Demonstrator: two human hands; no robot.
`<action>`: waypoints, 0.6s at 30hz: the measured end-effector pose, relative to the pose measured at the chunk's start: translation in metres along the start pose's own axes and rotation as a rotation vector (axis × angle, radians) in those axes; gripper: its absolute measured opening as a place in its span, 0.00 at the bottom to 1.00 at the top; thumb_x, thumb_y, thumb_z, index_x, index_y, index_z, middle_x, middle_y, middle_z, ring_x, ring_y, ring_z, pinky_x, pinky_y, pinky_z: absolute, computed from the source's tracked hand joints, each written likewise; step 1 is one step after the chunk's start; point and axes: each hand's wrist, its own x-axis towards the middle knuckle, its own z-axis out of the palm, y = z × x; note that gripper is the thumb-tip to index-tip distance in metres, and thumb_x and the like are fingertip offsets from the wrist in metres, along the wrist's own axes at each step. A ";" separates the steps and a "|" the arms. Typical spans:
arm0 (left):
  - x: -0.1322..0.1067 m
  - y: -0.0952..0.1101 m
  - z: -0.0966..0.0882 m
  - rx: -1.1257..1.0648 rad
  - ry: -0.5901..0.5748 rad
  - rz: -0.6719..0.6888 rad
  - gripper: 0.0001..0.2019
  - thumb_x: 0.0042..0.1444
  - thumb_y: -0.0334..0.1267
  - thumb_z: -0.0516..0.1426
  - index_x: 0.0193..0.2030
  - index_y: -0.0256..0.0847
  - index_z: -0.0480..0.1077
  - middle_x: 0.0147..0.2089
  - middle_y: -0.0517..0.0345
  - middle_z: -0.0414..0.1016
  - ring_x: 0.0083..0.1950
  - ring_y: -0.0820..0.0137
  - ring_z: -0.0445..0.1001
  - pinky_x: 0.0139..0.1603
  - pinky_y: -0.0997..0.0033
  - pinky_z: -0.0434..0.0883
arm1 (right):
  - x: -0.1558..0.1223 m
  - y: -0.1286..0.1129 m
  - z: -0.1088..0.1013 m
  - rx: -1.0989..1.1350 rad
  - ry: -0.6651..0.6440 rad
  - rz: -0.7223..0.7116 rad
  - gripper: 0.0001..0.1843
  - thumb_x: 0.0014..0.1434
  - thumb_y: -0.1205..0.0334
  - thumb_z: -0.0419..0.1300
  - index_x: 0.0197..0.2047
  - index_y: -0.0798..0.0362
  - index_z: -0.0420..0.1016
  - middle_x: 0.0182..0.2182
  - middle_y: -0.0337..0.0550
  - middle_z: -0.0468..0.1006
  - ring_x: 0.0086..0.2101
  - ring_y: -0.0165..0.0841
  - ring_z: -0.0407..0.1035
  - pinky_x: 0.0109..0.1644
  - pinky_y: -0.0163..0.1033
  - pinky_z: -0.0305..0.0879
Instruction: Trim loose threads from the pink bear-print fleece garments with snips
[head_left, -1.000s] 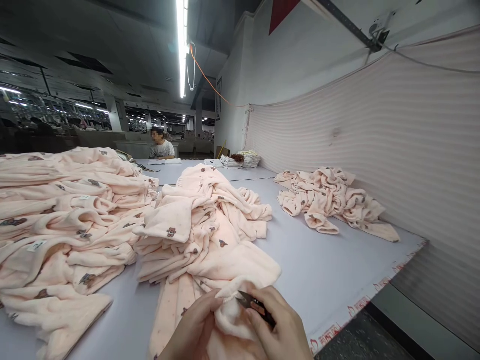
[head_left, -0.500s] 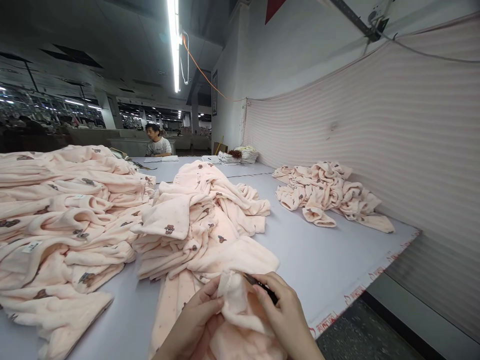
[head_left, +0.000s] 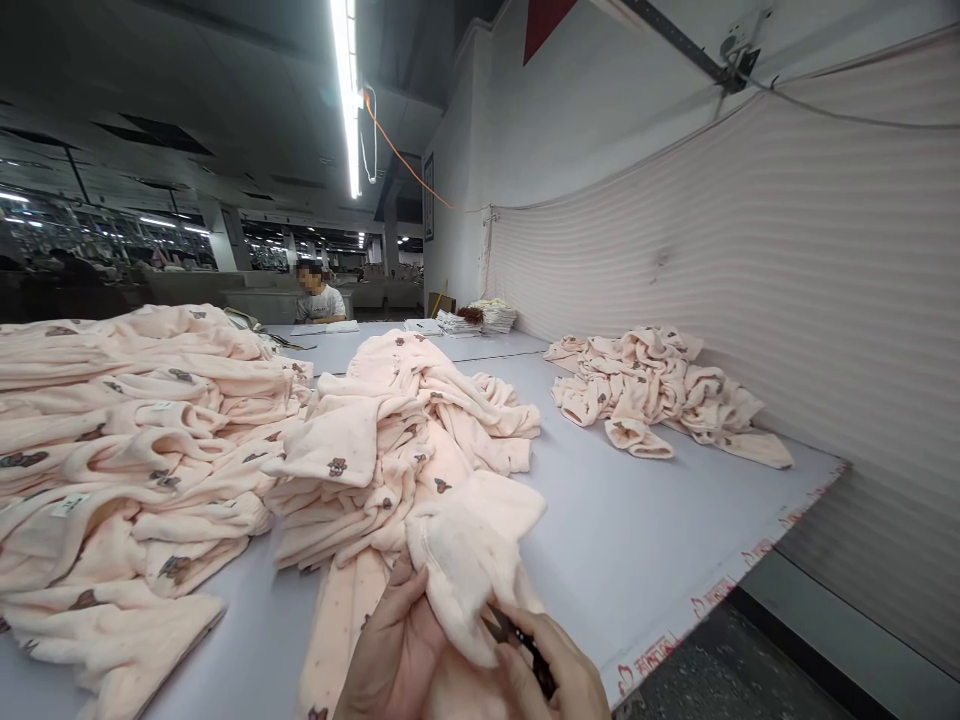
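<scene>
A pale pink fleece garment (head_left: 463,565) is held up close to me, its edge pinched in my left hand (head_left: 397,640). My right hand (head_left: 561,668) is closed around small dark thread snips (head_left: 498,624), whose pointed tips lie against the garment's lower edge. The lower part of the garment hangs between my hands and leaves the view at the bottom. Just beyond my hands lies a heap of the same pink garments (head_left: 409,440) with small brown bear prints.
A larger pile of pink garments (head_left: 150,450) covers the table's left side. A smaller heap (head_left: 652,385) lies at the right, near the striped cloth (head_left: 712,250) on the wall. White stacks (head_left: 487,316) stand at the back. A person (head_left: 320,298) is beyond the table (head_left: 622,540).
The garment edge has been turned and spread, showing more of its pale surface. My right hand with the snips has moved down and the tips now point at the lower edge.
</scene>
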 end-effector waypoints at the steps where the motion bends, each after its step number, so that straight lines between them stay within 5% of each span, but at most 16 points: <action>1: -0.001 -0.001 0.000 0.012 0.001 0.020 0.29 0.62 0.24 0.45 0.66 0.57 0.54 0.54 0.59 0.78 0.57 0.68 0.73 0.67 0.58 0.57 | 0.002 0.001 0.001 0.007 0.004 -0.011 0.18 0.61 0.46 0.56 0.47 0.46 0.77 0.41 0.45 0.82 0.38 0.36 0.78 0.40 0.31 0.74; 7: -0.004 -0.008 -0.008 0.018 -0.079 -0.051 0.29 0.62 0.24 0.48 0.65 0.58 0.55 0.55 0.58 0.76 0.59 0.66 0.71 0.67 0.57 0.59 | 0.011 -0.001 0.011 -0.106 0.021 -0.131 0.12 0.62 0.54 0.54 0.43 0.47 0.77 0.35 0.43 0.80 0.34 0.34 0.77 0.36 0.31 0.72; 18: -0.002 -0.011 -0.010 -0.086 -0.009 -0.175 0.28 0.62 0.23 0.46 0.65 0.55 0.56 0.48 0.55 0.80 0.54 0.65 0.75 0.61 0.58 0.66 | 0.011 0.004 0.014 -0.093 0.044 -0.132 0.14 0.62 0.52 0.56 0.46 0.47 0.76 0.37 0.43 0.81 0.33 0.32 0.77 0.35 0.29 0.71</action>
